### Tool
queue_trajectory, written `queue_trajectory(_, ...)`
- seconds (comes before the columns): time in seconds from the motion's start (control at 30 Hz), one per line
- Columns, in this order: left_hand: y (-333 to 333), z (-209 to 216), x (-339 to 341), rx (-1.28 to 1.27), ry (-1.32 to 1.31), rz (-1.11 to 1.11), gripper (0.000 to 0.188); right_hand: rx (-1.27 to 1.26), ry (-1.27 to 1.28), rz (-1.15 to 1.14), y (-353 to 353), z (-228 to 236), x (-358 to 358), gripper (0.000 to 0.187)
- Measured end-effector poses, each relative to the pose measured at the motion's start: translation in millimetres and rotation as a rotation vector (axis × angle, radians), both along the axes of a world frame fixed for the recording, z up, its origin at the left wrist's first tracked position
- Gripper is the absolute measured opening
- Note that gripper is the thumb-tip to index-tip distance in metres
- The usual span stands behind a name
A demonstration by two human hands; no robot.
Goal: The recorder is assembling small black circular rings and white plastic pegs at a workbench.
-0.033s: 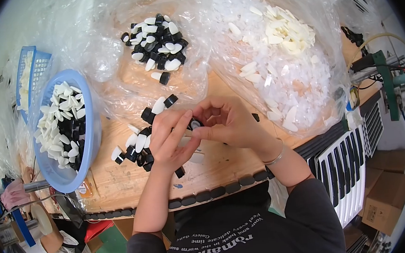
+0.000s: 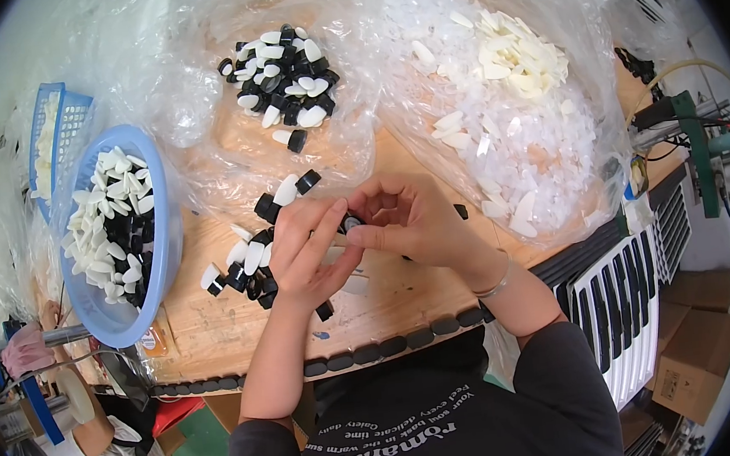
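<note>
Above the wooden table my two hands meet around a small black cap with a greyish round inside. My left hand is closed on it from the left, fingers pressed together. My right hand pinches the same cap between thumb and curled fingers; part of the cap is hidden by the fingertips. Beside and under my left hand lies a loose group of black caps with white flat oval pieces attached. Another black cap lies just beyond my left hand.
Farther back is a pile of black-and-white capped pieces on clear plastic sheeting. A blue basin of similar parts stands left, beside a blue basket. On the right, cream oval pieces lie over translucent bits. A person is at lower left.
</note>
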State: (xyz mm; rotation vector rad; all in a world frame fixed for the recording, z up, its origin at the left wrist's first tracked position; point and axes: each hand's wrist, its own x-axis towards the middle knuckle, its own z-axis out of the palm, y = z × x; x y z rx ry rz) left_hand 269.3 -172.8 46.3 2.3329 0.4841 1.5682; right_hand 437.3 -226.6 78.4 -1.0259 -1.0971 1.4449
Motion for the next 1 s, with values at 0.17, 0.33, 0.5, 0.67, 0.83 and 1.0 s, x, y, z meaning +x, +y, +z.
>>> queue_trajectory(0.17,1,-1,-1,0.008,0.025,0.008,0.047,-0.051,0.057,-0.006,1,-4,0,0.025)
queue_trajectory(0.33,1,0,-2,-0.035,0.036,0.024,0.046,-0.054,0.053,-0.011,1,-2,0,0.026)
queue_trajectory(0.5,0,-1,-2,-0.032,0.074,0.035,0.049,-0.060,0.029,-0.033,2,-8,-3,0.025)
queue_trajectory(0.67,-1,0,0,0.008,0.070,0.038,0.046,-0.060,0.083,-0.057,1,-11,-7,0.023)
queue_trajectory(0.83,-2,-2,-2,0.043,0.088,0.056,0.039,-0.051,0.170,-0.060,1,-19,-13,0.020)
queue_trajectory(1.0,-1,-2,1,0.075,0.116,0.084,0.034,-0.057,0.152,-0.067,4,-19,-13,0.018)
